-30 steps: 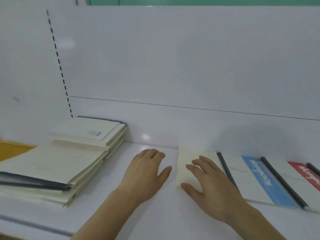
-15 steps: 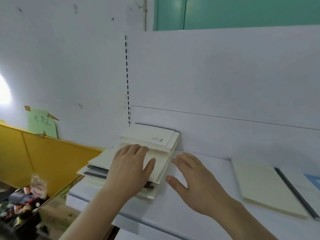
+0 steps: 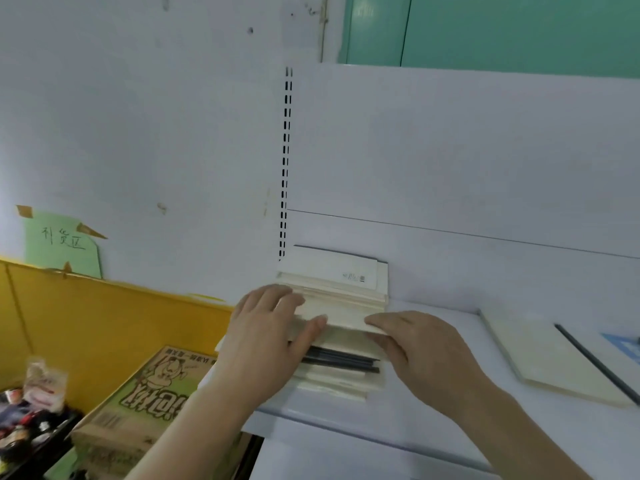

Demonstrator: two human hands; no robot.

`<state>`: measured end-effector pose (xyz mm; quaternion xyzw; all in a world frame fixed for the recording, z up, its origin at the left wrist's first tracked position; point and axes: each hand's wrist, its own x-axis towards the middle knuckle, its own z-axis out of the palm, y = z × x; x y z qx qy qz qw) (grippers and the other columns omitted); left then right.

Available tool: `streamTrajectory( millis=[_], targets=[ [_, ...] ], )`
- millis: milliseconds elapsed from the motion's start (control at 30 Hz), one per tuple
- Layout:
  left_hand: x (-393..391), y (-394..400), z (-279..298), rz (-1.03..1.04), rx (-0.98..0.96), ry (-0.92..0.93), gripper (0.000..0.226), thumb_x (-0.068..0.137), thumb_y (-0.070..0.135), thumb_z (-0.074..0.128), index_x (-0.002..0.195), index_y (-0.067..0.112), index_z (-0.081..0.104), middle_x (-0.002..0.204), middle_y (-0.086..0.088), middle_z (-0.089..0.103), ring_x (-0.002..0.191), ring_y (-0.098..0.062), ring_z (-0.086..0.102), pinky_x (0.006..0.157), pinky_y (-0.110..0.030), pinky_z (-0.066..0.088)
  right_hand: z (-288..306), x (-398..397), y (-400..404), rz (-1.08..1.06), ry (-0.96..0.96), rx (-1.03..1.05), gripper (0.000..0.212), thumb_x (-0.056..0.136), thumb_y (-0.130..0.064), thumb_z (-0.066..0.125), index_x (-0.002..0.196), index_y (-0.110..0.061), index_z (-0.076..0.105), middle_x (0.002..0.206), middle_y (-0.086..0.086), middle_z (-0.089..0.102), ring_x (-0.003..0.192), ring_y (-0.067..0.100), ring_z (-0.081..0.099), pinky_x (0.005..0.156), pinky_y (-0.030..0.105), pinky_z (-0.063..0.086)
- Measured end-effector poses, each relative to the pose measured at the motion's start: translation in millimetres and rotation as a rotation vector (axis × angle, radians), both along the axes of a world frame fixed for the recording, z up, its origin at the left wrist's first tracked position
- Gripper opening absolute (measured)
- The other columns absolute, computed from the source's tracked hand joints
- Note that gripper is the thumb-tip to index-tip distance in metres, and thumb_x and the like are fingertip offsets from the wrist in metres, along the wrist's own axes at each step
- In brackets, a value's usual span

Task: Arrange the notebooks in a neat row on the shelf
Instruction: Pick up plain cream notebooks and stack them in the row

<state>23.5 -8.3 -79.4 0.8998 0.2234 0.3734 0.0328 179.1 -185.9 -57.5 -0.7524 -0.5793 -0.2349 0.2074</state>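
A messy stack of cream notebooks (image 3: 346, 375) with dark spines lies at the left end of the white shelf (image 3: 433, 420). A smaller pile (image 3: 332, 268) sits on its back part against the rear panel. My left hand (image 3: 266, 334) lies flat on the top cream notebook (image 3: 343, 320), fingers spread. My right hand (image 3: 426, 348) is at that notebook's right edge, fingers curled onto it. Another cream notebook (image 3: 533, 351) lies flat further right, beside a black-spined one (image 3: 595, 362).
A blue-covered notebook (image 3: 623, 344) shows at the right edge. Left of and below the shelf stand a printed cardboard box (image 3: 149, 393), a yellow panel (image 3: 104, 323) with a green note (image 3: 62, 244), and a bin of small items (image 3: 27, 410).
My view has swung left. Both hands left the cream notebook in the row and moved to the stack; my right hand has now reached its top notebook's right edge.
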Motion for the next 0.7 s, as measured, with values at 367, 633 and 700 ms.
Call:
streamTrajectory(
  millis=[367, 633, 700],
  targets=[
    [2, -31, 38, -0.094, -0.627, -0.360, 0.058, 0.095, 0.054, 0.048, 0.146, 0.031, 0.032, 0.134, 0.013, 0.050, 0.110, 0.000, 0.054, 0.086, -0.026, 0.046, 22, -23, -10, -0.017, -0.116, 0.366, 0.033, 0.094, -0.030, 0.045, 0.111, -0.016, 0.069, 0.087, -0.004, 0.073, 0.066, 0.020, 0.065, 0.056, 0.032, 0.053],
    [2, -20, 44, 0.019, -0.513, -0.278, 0.067, 0.094, 0.051, 0.053, 0.150, 0.030, 0.022, 0.146, 0.005, 0.040, 0.118, -0.014, 0.056, 0.088, -0.038, 0.055, 49, -14, -21, 0.076, 0.315, 0.413, 0.009, 0.095, -0.035, 0.052, 0.089, -0.035, 0.059, 0.060, -0.005, 0.057, 0.050, 0.012, 0.050, 0.047, 0.023, 0.037],
    [3, -22, 46, 0.055, -0.534, -0.239, 0.066, 0.094, 0.056, 0.050, 0.148, 0.027, 0.027, 0.144, 0.004, 0.044, 0.113, -0.015, 0.059, 0.088, -0.038, 0.054, 51, -10, -23, 0.062, 0.356, 0.448, 0.012, 0.096, -0.033, 0.053, 0.085, -0.036, 0.058, 0.062, -0.005, 0.057, 0.051, 0.013, 0.050, 0.047, 0.023, 0.036]
  ],
)
